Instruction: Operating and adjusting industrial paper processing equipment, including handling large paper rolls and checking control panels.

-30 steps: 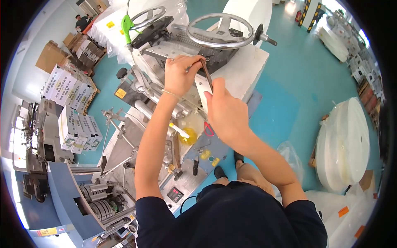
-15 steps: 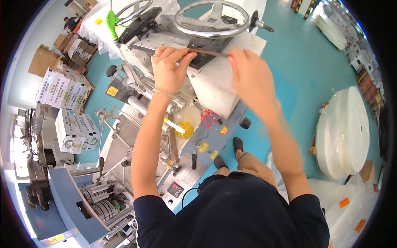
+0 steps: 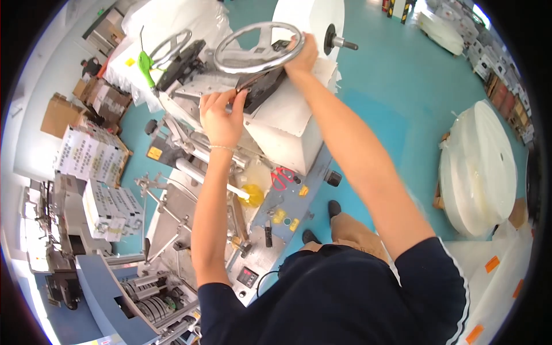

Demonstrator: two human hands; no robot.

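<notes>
"Where's the thin dark bar [image 3: 253,79]?"
"Running from L hand's [image 3: 222,123] fingertips toward far R, long axis slanting under the chrome handwheel [image 3: 263,52]. L hand's nearer, pinching its near end, thumb & finger narrow."
"R hand [image 3: 305,56]?"
"Meeting wheel's R rim; can't tell what it's holding."
"Room?"
"Rim's crowding bar's far end; white housing [image 3: 287,144] is sitting nearer, teal floor [image 3: 379,121] stretching R."

You had red-handled scissors [image 3: 282,179] toward the grey bench's [image 3: 299,203] far end and a control panel [image 3: 248,277] at its near end. At your right, a white roll [image 3: 474,167] rested on a wooden pallet [image 3: 439,198].
</notes>
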